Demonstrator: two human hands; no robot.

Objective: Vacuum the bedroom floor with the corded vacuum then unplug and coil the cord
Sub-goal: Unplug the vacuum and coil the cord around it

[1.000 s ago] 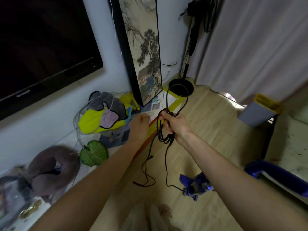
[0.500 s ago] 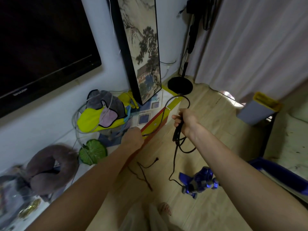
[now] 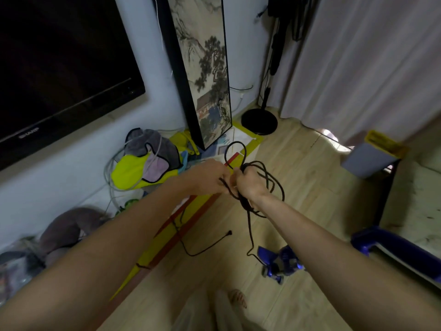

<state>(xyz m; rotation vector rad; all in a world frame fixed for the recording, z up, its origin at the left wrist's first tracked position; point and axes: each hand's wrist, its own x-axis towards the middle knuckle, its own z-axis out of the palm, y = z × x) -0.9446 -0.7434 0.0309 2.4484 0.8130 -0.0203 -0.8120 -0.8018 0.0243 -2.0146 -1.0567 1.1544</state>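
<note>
Black cord [image 3: 274,182] is bunched in loops in the right hand [image 3: 248,182], whose grip is curled tight round the bundle. Touching it, the left hand [image 3: 210,176] pinches a strand of the same cord. One length drops from the bundle to the purple vacuum [image 3: 281,263] on the wooden floor [image 3: 310,187]; the plug end [image 3: 229,232] lies loose on the boards beneath the left forearm.

Both hands, left hand [image 3: 210,175] and right hand [image 3: 250,181], grip the coiled black cord [image 3: 265,174]
</note>
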